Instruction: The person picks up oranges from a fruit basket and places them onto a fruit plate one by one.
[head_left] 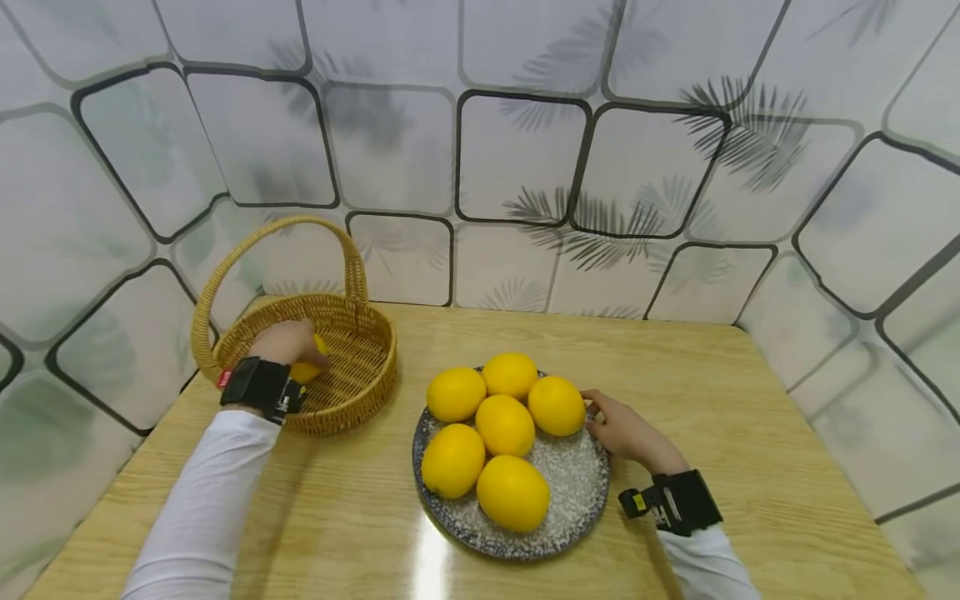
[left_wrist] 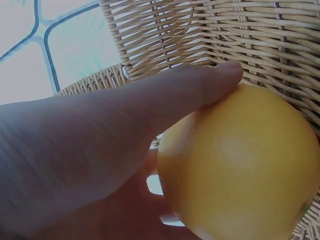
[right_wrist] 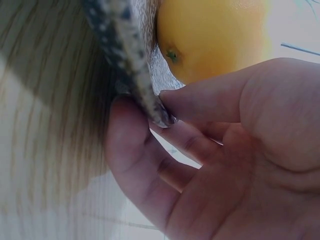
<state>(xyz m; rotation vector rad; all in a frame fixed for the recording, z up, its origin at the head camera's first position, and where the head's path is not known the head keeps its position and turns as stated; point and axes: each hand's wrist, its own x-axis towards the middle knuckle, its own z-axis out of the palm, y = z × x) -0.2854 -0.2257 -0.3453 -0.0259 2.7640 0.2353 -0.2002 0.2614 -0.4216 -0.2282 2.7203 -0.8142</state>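
Inside the wicker basket (head_left: 360, 404) at the left, my left hand (head_left: 288, 342) holds an orange (left_wrist: 245, 160). In the left wrist view the thumb lies along the fruit's upper side and the other fingers are partly hidden behind it. My right hand (head_left: 626, 432) pinches the right rim of a speckled grey plate (head_left: 577, 492), as the right wrist view shows with thumb and fingers on either side of the edge. Several yellow-skinned oranges (head_left: 505, 425) sit on the plate, mostly toward its left and back; one orange (right_wrist: 210, 40) is close to the right thumb.
Plate and basket stand on a light wooden table (head_left: 720, 400). The basket's tall arched handle (head_left: 273, 225) rises over the left forearm's side. Patterned white walls (head_left: 517, 158) enclose the table at the back and both sides.
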